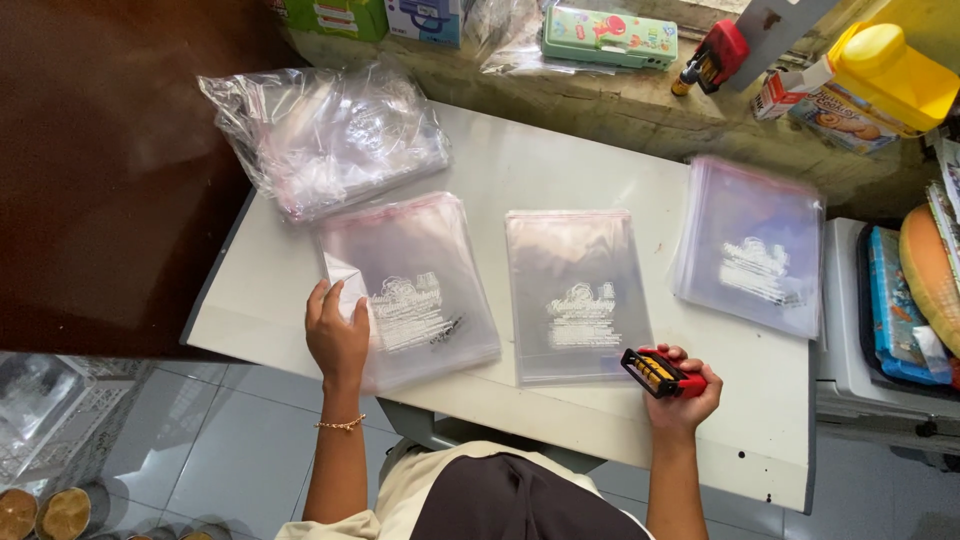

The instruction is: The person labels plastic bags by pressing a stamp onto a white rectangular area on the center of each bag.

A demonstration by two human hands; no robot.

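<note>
A person sorts printed clear bags at a white table [560, 170].
Left hand [337, 335] lies flat on one stack [415, 290]; right hand [682, 398] grips a red stamper [660, 373] beside a single bag [578, 295].

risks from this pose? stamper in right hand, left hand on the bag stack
1. The left hand pins only one corner of the left bag stack; the slick bags could fan or slide.
2. The stamper in the right hand hangs near the table edge; it might smudge the single bag or drop.
</note>
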